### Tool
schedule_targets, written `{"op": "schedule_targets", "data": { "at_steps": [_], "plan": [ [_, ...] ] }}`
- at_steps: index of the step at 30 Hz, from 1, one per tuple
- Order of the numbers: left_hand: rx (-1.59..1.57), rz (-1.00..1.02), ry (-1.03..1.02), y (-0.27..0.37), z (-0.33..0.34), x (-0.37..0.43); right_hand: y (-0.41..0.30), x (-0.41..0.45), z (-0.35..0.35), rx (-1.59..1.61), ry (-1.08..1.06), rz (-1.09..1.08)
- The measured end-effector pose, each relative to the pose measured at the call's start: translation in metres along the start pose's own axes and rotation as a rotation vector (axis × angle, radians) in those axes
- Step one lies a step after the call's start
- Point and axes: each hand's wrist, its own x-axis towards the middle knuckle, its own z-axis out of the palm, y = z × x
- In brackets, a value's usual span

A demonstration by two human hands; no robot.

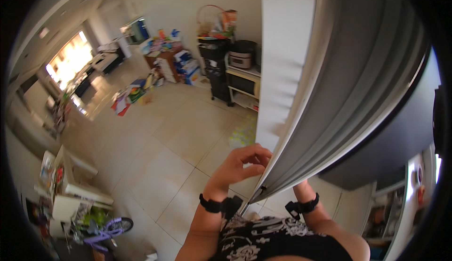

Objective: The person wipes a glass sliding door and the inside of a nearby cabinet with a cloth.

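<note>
A tall metal-framed panel, seemingly a sliding door (pixel 328 102), rises close before me and fills the right of the view, its edge pointing at my body. To the left of this edge is my left hand (pixel 245 162), its fingers curved with the tips at the frame and a gap between thumb and fingers. Only part of my right hand (pixel 302 184) shows behind the panel's lower right side; its fingers are hidden. Both wrists wear black bands. A white wall end (pixel 282 56) stands beyond the panel.
A purple bicycle (pixel 106 231) stands at lower left by a white cabinet (pixel 77 186). Papers and toys (pixel 130 96) lie on the tiled floor. A shelf (pixel 243 71) holds a rice cooker (pixel 242 54) and a microwave oven (pixel 242 83). Another shelf unit (pixel 385 208) stands at right.
</note>
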Motion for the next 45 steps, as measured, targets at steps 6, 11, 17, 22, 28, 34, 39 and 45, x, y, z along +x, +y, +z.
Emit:
{"op": "schedule_targets", "data": {
  "at_steps": [6,11,17,22,28,34,39,45],
  "plan": [
    [-0.027,-0.192,-0.531,-0.024,-0.028,0.056,-0.021,-0.003,0.007,-0.402,0.031,-0.116],
    [-0.018,-0.087,-0.827,-0.036,-0.01,0.101,-0.062,-0.053,0.025,-0.521,0.273,-0.33],
    [-0.097,-0.058,-1.016,-0.051,0.009,0.114,-0.052,-0.094,0.032,-0.552,0.547,-0.436],
    [-0.128,-0.028,-1.071,-0.062,0.012,0.12,-0.06,-0.167,0.08,-0.076,0.862,-0.566],
    [-0.095,0.086,-1.078,-0.07,0.005,0.088,-0.02,-0.191,0.131,-0.079,0.952,-0.846],
    [-0.061,0.185,-1.071,-0.034,-0.015,0.072,0.037,-0.188,0.205,-0.109,1.073,-0.567],
    [-0.106,0.128,-1.134,-0.039,-0.008,0.069,0.037,-0.178,0.224,-0.399,1.16,-0.327],
    [-0.208,0.149,-1.199,-0.04,0.001,0.055,0.025,-0.182,0.225,-0.33,1.39,-0.452]
  ]
}}
